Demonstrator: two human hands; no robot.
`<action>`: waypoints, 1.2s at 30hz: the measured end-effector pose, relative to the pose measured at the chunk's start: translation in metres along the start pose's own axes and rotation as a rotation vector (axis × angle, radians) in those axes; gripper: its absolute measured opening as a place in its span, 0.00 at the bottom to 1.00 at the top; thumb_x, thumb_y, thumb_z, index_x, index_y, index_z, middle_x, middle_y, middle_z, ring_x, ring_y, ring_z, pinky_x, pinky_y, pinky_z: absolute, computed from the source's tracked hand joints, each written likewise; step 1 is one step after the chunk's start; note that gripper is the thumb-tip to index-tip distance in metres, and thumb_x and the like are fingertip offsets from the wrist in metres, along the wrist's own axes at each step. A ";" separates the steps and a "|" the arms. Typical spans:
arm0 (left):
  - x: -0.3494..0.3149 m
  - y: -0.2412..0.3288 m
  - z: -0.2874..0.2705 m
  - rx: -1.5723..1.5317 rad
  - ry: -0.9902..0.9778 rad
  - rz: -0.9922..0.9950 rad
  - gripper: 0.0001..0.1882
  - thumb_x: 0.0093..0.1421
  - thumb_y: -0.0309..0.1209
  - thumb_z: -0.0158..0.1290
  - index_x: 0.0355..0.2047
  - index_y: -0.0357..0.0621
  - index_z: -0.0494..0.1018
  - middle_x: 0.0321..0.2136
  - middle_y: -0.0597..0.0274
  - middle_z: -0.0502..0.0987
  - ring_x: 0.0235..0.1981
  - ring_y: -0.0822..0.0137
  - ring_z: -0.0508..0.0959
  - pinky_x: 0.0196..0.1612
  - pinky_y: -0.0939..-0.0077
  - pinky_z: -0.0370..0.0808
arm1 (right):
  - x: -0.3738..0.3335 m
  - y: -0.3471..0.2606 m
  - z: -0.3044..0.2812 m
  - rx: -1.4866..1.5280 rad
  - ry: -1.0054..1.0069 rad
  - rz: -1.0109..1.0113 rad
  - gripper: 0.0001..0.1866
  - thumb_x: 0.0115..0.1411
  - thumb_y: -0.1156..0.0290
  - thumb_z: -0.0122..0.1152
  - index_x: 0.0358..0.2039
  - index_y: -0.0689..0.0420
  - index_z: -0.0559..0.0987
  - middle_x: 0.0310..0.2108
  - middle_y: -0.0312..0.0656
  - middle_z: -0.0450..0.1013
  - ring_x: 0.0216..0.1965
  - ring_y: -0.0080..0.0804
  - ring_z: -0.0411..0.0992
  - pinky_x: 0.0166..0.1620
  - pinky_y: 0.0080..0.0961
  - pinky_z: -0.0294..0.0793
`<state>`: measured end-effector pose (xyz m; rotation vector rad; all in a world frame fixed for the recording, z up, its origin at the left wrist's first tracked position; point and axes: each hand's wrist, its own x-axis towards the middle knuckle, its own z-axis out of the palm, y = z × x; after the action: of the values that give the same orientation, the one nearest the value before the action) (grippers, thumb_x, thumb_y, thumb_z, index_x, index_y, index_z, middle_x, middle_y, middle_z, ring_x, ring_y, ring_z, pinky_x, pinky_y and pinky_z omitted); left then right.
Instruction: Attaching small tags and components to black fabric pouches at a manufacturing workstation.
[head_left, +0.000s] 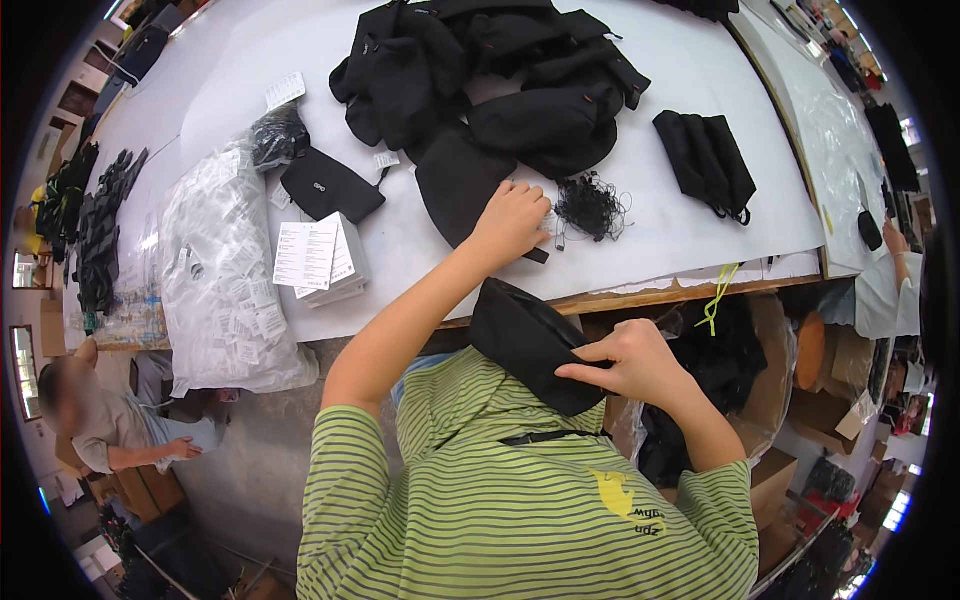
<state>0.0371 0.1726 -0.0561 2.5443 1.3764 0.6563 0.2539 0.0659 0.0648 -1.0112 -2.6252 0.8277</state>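
Note:
My left hand [510,222] reaches onto the white table [650,240]. Its fingers press on a flat black fabric pouch [455,185] beside a small tangle of black strings [590,207]. My right hand [630,365] is close to my chest, below the table's wooden edge. It pinches the edge of another black fabric pouch [520,335] that lies against my green striped shirt. A big heap of black pouches [490,70] sits just beyond my left hand.
A stack of white printed cards [318,258] and a clear bag of tags [220,280] lie at the left. A folded black stack [705,160] lies at the right. One person [110,420] sits lower left; another's hand [893,240] works far right. Boxes [770,380] stand under the table.

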 end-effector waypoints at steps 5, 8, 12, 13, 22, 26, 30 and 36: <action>0.001 -0.008 0.004 0.030 -0.099 0.043 0.12 0.48 0.34 0.61 0.32 0.44 0.75 0.33 0.61 0.74 0.41 0.61 0.72 0.51 0.67 0.63 | 0.002 -0.004 -0.003 -0.111 0.070 -0.089 0.14 0.49 0.53 0.68 0.24 0.52 0.85 0.08 0.37 0.67 0.12 0.34 0.66 0.21 0.25 0.64; -0.001 -0.003 0.001 -0.038 0.016 0.078 0.11 0.49 0.33 0.60 0.32 0.43 0.75 0.31 0.59 0.74 0.40 0.60 0.73 0.50 0.67 0.64 | 0.002 -0.002 -0.004 -0.189 0.090 -0.108 0.13 0.48 0.55 0.69 0.25 0.51 0.85 0.08 0.35 0.67 0.11 0.31 0.65 0.21 0.25 0.63; -0.002 -0.013 0.006 -0.047 0.127 0.145 0.07 0.50 0.30 0.58 0.29 0.41 0.75 0.24 0.58 0.75 0.33 0.58 0.75 0.44 0.68 0.68 | -0.001 0.001 0.000 -0.234 0.125 -0.156 0.12 0.49 0.55 0.69 0.27 0.50 0.85 0.07 0.33 0.65 0.11 0.29 0.64 0.21 0.24 0.61; -0.002 -0.015 0.006 -0.043 0.088 0.113 0.08 0.51 0.30 0.57 0.31 0.42 0.75 0.24 0.57 0.76 0.33 0.58 0.76 0.44 0.68 0.69 | 0.000 0.000 -0.002 -0.235 0.123 -0.158 0.12 0.49 0.55 0.69 0.27 0.50 0.85 0.07 0.33 0.65 0.11 0.29 0.64 0.21 0.24 0.61; -0.027 0.026 -0.109 -0.684 0.326 -0.364 0.08 0.53 0.27 0.59 0.34 0.42 0.76 0.30 0.56 0.80 0.34 0.64 0.80 0.40 0.77 0.73 | 0.010 0.002 -0.013 -0.324 0.209 -0.213 0.10 0.49 0.56 0.69 0.30 0.46 0.85 0.07 0.30 0.59 0.11 0.27 0.61 0.20 0.26 0.60; -0.054 0.050 -0.140 -0.702 0.226 -0.132 0.07 0.52 0.26 0.61 0.32 0.44 0.77 0.36 0.57 0.80 0.40 0.64 0.79 0.44 0.76 0.72 | 0.023 0.000 -0.012 -0.340 0.218 -0.245 0.10 0.51 0.57 0.67 0.30 0.47 0.84 0.07 0.30 0.61 0.11 0.28 0.62 0.21 0.25 0.60; -0.071 0.066 -0.130 -0.196 0.164 -0.028 0.10 0.50 0.32 0.62 0.33 0.46 0.78 0.50 0.57 0.73 0.55 0.61 0.67 0.55 0.65 0.62 | 0.033 -0.005 -0.013 -0.351 0.260 -0.213 0.09 0.52 0.57 0.66 0.28 0.48 0.84 0.07 0.30 0.62 0.10 0.27 0.62 0.20 0.25 0.59; -0.098 0.074 -0.085 -1.429 0.729 -0.592 0.43 0.49 0.37 0.66 0.61 0.44 0.56 0.60 0.53 0.58 0.60 0.58 0.60 0.60 0.61 0.60 | 0.044 -0.016 -0.009 -0.275 0.409 -0.179 0.09 0.50 0.59 0.69 0.29 0.49 0.84 0.07 0.28 0.60 0.09 0.25 0.59 0.19 0.23 0.54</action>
<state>0.0072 0.0451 0.0164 0.7573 1.0028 1.6604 0.2162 0.0899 0.0812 -0.8768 -2.4585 0.1933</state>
